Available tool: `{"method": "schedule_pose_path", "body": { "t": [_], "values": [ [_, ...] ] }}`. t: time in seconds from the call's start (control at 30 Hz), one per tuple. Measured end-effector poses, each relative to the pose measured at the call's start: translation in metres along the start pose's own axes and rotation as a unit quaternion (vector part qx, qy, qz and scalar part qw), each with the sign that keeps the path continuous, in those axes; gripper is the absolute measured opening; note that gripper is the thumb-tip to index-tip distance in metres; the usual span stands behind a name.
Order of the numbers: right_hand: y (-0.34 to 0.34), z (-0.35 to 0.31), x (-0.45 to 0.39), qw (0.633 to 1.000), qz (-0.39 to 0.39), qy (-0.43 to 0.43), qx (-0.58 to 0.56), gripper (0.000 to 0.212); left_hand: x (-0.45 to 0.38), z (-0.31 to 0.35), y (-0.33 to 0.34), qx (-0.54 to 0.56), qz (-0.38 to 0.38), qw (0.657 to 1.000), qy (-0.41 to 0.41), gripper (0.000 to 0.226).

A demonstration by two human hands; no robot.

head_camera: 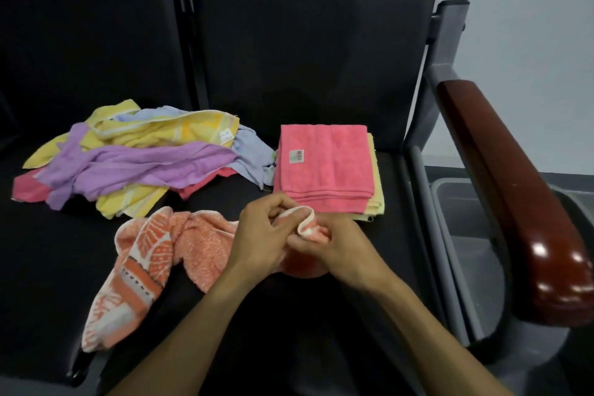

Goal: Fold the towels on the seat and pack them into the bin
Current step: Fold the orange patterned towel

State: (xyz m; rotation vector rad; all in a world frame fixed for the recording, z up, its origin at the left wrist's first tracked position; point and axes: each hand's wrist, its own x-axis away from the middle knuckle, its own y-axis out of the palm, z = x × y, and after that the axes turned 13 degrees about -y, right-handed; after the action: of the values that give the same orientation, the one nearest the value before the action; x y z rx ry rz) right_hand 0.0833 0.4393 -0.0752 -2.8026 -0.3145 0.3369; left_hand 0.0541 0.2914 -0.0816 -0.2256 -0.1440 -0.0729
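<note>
Here the left hand [262, 231] and the right hand [334, 246] meet at the front of the black seat [321, 90], both pinching one corner of the orange patterned towel [151, 260]; its white-hemmed edge curls over the fingers, and the rest trails left and toward the seat's front edge, crumpled. Just behind the hands lies the folded stack: a pink folded towel [324, 167] on a pale yellow folded towel [377, 199], edges squared, close to the seat's right side. To the left sprawls a loose heap of towels [135, 154], purple, yellow, blue and pink; bare seat shows between heap and orange towel. Past the wooden armrest [514, 202], the grey bin [466, 219] sits low on the right.
</note>
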Motion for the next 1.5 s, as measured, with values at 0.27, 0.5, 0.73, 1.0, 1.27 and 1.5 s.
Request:
{"method": "schedule_pose_path", "body": {
  "t": [0.27,0.5,0.73,1.0,1.27,1.5],
  "values": [
    [-0.027,0.009,0.003,0.961,0.274,0.038,-0.002,0.008,0.0,-0.007,-0.035,-0.257,0.013,0.965,0.057,0.016],
    [0.005,0.0,0.011,1.0,-0.001,-0.003,0.027,0.007,0.013,0.009,-0.014,-0.061,-0.048,0.995,0.068,0.005],
    [-0.012,-0.003,0.005,0.964,0.263,0.048,-0.006,0.015,0.0,-0.002,-0.025,-0.245,0.026,0.968,0.04,0.018],
    [0.0,-0.006,0.01,0.997,0.067,0.03,-0.01,0.016,0.012,0.01,-0.006,-0.027,-0.035,0.999,0.03,0.009],
    [-0.017,-0.002,0.006,0.953,0.266,0.111,-0.094,0.017,0.006,-0.009,-0.021,-0.289,0.003,0.957,0.011,0.011],
    [-0.004,-0.004,0.011,0.991,0.045,0.105,-0.065,0.014,0.012,0.012,-0.016,-0.03,-0.049,0.998,-0.002,0.02]
  ]
}}
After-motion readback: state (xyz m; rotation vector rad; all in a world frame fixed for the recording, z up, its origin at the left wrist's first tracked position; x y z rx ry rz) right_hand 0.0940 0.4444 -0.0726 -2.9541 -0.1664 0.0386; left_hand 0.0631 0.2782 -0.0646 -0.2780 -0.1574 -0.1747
